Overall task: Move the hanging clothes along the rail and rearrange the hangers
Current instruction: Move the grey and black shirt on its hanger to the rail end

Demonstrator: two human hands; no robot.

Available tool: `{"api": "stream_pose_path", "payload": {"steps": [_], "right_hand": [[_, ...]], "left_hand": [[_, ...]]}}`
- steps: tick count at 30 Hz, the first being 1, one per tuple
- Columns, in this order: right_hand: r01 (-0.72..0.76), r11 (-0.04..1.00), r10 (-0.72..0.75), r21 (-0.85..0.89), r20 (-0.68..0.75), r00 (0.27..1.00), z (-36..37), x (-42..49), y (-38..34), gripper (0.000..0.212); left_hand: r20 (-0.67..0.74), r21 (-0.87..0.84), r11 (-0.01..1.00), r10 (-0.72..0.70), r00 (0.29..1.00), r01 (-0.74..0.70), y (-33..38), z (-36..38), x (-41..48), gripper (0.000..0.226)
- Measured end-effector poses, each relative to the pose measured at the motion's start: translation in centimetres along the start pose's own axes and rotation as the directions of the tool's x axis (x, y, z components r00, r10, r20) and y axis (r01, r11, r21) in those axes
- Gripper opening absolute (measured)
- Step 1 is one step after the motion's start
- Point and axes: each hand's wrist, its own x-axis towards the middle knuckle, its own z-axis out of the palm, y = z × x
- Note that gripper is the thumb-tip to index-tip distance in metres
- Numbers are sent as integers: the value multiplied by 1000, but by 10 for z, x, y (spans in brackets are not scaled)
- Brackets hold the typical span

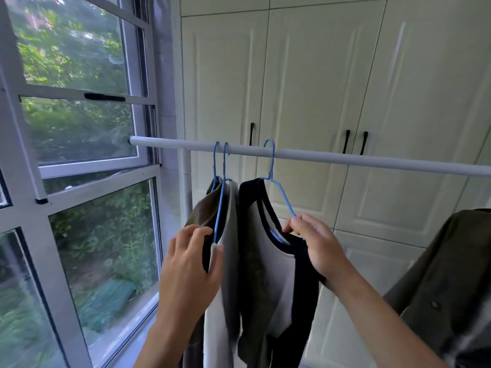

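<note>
A white rail (345,158) runs left to right at chest height. Three blue wire hangers hook over it. Two close together on the left carry an olive garment (203,208) and a grey-white garment (229,235). My left hand (190,266) pinches the edge of the grey-white garment by its blue hanger (220,208). To the right, a third blue hanger (279,189) holds a white top with black trim (276,274). My right hand (316,245) grips that hanger's shoulder arm together with the black neckline.
A dark olive shirt (446,274) hangs at the far right. White cupboard doors (305,88) with black handles stand behind the rail. A large window (79,155) fills the left side. The rail's upright post (186,181) is near the left hangers.
</note>
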Motion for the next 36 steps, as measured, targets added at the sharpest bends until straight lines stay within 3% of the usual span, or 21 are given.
{"api": "stream_pose_path", "payload": {"steps": [4, 9, 15, 23, 27, 30, 36], "right_hand": [[-34, 999, 33, 9, 41, 999, -70, -11, -10, 35], [-92, 996, 91, 1, 92, 992, -122, -13, -26, 63], [-28, 988, 54, -154, 161, 986, -151, -11, -56, 50], [53, 966, 30, -253, 313, 949, -218, -43, -73, 46], [56, 955, 34, -291, 295, 955, -233, -60, -78, 36], [17, 955, 49, -295, 214, 976, -246, -71, -72, 36], [-44, 956, 33, -289, -45, 998, -265, -95, -46, 19]], "left_hand": [[-75, 55, 997, 60, 995, -56, 20, 0, 6, 37], [-48, 19, 984, 179, 983, -179, 62, 14, 22, 38], [12, -58, 958, 282, 959, -280, 102, 46, 46, 29], [125, -180, 905, 409, 904, -385, 136, 69, 74, 42], [210, -286, 870, 466, 860, -401, 149, 78, 77, 15], [179, -318, 867, 453, 873, -384, 160, 81, 72, 19], [134, -227, 910, 381, 915, -346, 161, 85, 68, 23]]}}
